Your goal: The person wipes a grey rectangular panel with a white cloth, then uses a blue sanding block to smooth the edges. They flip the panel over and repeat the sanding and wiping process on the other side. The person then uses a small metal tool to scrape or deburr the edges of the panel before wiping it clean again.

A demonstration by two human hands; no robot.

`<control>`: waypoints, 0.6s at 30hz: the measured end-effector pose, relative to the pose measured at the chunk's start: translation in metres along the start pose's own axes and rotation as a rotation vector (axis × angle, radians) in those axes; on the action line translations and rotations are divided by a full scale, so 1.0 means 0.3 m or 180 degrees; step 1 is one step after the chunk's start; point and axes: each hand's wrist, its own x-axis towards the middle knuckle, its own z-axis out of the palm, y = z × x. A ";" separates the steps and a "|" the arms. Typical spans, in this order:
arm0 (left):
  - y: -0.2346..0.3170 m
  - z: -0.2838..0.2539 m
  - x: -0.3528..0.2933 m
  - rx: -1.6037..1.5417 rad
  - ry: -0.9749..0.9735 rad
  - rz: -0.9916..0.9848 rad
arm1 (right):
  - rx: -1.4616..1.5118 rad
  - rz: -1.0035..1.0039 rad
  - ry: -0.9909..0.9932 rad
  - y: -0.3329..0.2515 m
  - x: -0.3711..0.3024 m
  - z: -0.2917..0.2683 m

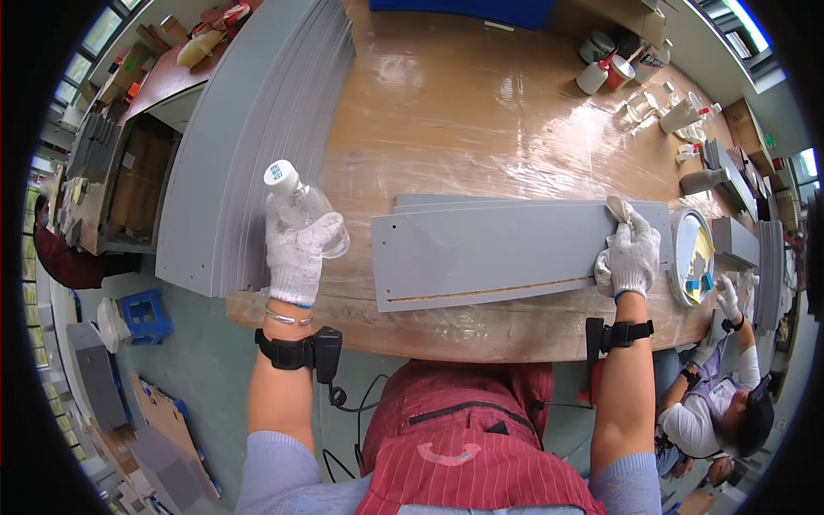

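Observation:
Above the table's left front, my gloved left hand (296, 260) is closed around a clear plastic bottle (299, 204) with a white cap, held tilted. A grey panel (481, 253) lies before me with at least one more grey panel under it. A narrow brown slot runs along its near edge, and small holes show at its left end. My gloved right hand (633, 256) rests on the panel's right end, fingers curled around a small off-white piece (618, 209) that looks like cloth. Its lower part is hidden in the glove.
A tall stack of grey panels (249, 137) stands along the table's left side. At right sits a round white lid or tub (680, 257) holding yellow and blue pieces. Bottles and cans, including a red-tipped squeeze bottle (592, 77), crowd the far right. A co-worker (708, 412) is at lower right.

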 end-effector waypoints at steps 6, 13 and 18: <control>-0.253 -0.036 0.079 0.0626 0.0310 -0.0140 | -0.0052 -0.0175 0.0048 0.014 0.004 0.015; -0.213 -0.031 -0.131 -0.0146 0.0360 -0.0860 | -0.0172 -0.0104 0.0123 0.054 0.021 0.026; -0.071 0.015 -0.413 -0.0790 -0.0892 -0.1860 | -0.0357 -0.0252 -0.0491 -0.140 -0.076 -0.024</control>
